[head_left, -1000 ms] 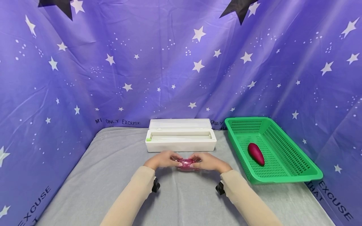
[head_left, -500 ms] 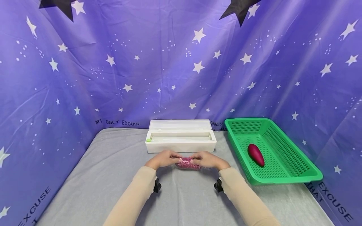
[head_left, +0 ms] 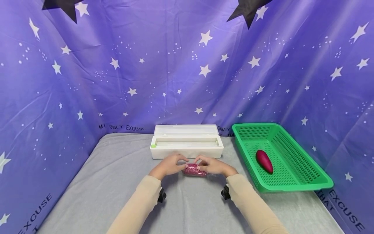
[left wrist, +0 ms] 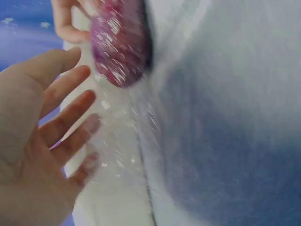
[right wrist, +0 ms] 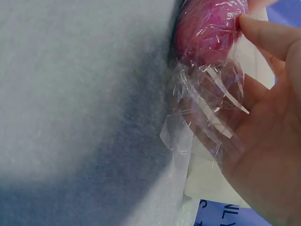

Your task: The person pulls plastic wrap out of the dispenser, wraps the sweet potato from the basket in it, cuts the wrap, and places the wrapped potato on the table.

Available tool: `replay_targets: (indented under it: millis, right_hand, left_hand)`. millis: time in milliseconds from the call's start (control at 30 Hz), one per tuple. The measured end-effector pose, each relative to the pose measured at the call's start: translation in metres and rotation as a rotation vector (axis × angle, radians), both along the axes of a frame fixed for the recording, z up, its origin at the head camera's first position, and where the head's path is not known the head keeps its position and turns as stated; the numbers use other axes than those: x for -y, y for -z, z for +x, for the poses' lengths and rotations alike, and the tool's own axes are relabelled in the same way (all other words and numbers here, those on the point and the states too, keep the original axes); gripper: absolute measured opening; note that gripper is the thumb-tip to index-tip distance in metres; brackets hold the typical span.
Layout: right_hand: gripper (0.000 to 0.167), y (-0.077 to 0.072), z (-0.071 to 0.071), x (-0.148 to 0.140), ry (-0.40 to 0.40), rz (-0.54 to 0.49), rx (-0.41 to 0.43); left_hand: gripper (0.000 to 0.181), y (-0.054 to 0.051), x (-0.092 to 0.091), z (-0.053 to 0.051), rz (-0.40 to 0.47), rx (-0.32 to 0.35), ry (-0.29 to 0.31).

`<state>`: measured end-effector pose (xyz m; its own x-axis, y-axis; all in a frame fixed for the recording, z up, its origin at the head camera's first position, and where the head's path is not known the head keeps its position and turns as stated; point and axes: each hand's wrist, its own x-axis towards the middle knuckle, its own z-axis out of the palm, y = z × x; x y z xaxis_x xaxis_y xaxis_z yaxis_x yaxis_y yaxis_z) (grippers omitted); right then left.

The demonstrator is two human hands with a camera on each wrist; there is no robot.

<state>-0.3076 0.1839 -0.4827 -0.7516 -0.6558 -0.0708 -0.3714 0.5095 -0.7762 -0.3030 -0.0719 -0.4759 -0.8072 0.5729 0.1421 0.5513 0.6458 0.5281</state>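
A purple-red sweet potato (head_left: 195, 170) wrapped in clear cling film lies on the grey cloth in front of the white box. My left hand (head_left: 171, 165) is at its left end; in the left wrist view the fingers (left wrist: 70, 127) are spread beside the loose film (left wrist: 117, 141), apart from the sweet potato. My right hand (head_left: 214, 166) holds the other end. In the right wrist view its thumb presses the wrapped surface, while other fingers lie behind the crinkled film tail (right wrist: 207, 99). Part of those fingers is covered by the film.
A white cling film dispenser (head_left: 187, 152) with its lid raised stands behind the hands. At the right, a green basket (head_left: 295, 188) contains an unwrapped sweet potato (head_left: 264, 161). A purple star-patterned curtain (head_left: 175, 65) encloses the grey-covered table (head_left: 117, 162).
The film-covered sweet potato has turned slightly, its right end now lower. My left fingers have loosened and spread away from it. My right fingers have lifted and arched somewhat.
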Motion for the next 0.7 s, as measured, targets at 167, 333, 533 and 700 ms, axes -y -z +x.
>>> replay_targets:
  millis: [167,333,533,700]
  right_hand:
    - [0.016,0.000,0.002,-0.001,0.009,0.009,0.006]
    - [0.014,-0.002,0.007,-0.003,0.005,0.046,-0.016]
    - [0.015,0.001,0.013,-0.003,-0.042,0.056,-0.035]
    - [0.020,0.002,0.019,-0.002,-0.062,0.083,-0.051]
  left_hand:
    - [0.017,-0.009,-0.001,0.014,-0.023,-0.188,-0.003]
    - [0.011,-0.010,-0.002,0.025,-0.058,-0.174,0.067]
    - [0.011,0.003,-0.002,0.027,-0.011,-0.077,0.095]
    - [0.014,0.011,-0.001,0.026,0.037,-0.063,0.095]
